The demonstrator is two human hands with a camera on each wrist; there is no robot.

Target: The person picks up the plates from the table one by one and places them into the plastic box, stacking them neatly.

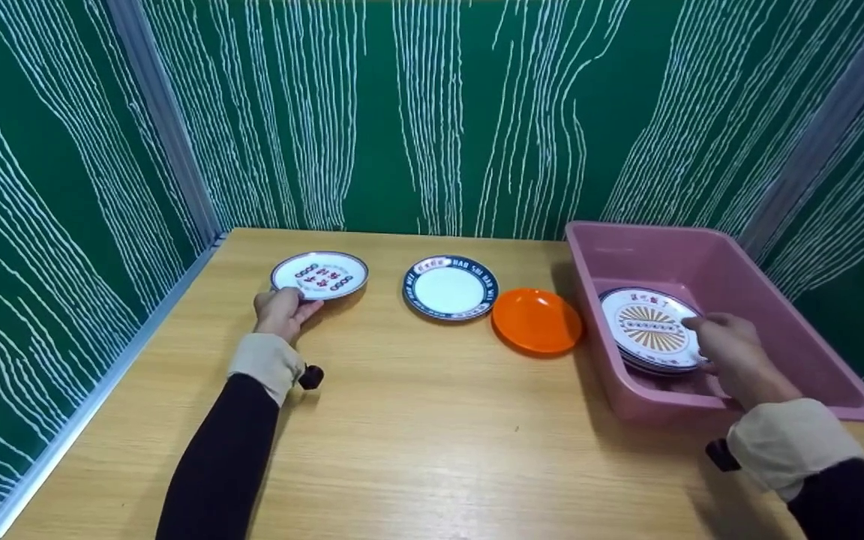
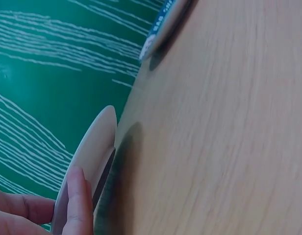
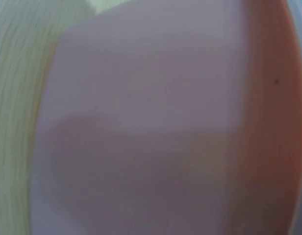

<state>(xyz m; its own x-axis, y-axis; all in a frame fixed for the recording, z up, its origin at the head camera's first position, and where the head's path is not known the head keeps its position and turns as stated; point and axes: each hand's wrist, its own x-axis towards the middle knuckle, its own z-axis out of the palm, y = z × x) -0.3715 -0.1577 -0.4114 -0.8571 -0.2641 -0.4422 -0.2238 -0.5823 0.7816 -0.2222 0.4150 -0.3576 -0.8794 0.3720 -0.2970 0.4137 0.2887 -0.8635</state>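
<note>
My left hand (image 1: 280, 311) pinches the near edge of a small white plate (image 1: 319, 276) with red characters and a dark rim, at the table's far left. In the left wrist view, fingers (image 2: 78, 200) lie along the plate's underside, and its shadow falls on the wood beside it. At the right, my right hand (image 1: 741, 361) reaches into a pink plastic tub (image 1: 627, 259) and grips the right rim of the top plate (image 1: 653, 328), white with a gold sunburst, on a stack. The right wrist view holds only the tub's blurred outer wall (image 3: 141, 107), hiding that hand.
Between the hands, a white plate with a dark blue lettered rim (image 1: 451, 289) lies on the wooden table (image 1: 417, 435). An orange plate (image 1: 537, 321) sits beside it, close to the tub's left wall. Green panels with white lines (image 1: 372, 112) enclose the back and sides.
</note>
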